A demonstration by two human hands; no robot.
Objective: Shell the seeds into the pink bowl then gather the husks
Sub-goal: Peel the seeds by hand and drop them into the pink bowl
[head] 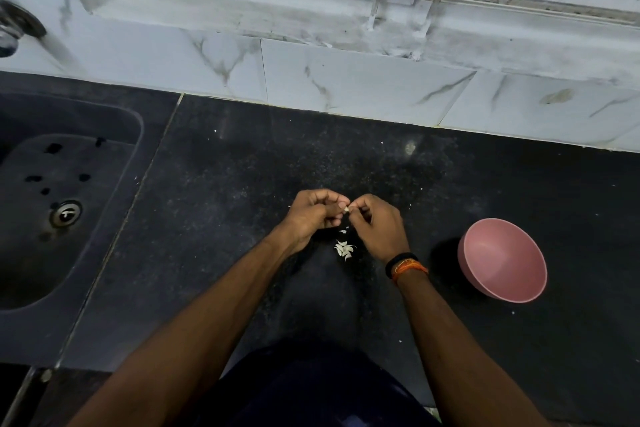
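Both hands meet above the black countertop (242, 218). My left hand (311, 215) and my right hand (377, 225) pinch one small pale seed (346, 209) between their fingertips. Just below the hands, a small heap of white husks (344, 249) lies on the counter. The pink bowl (502, 262) stands to the right of my right wrist, tilted a little toward me; I see nothing inside it. A black and orange band circles my right wrist.
A dark sink (62, 204) with a metal drain is set into the counter at the left, a tap (14, 28) above it. White marble tiles (346, 80) and a window sill run along the back. Tiny white flecks dot the counter.
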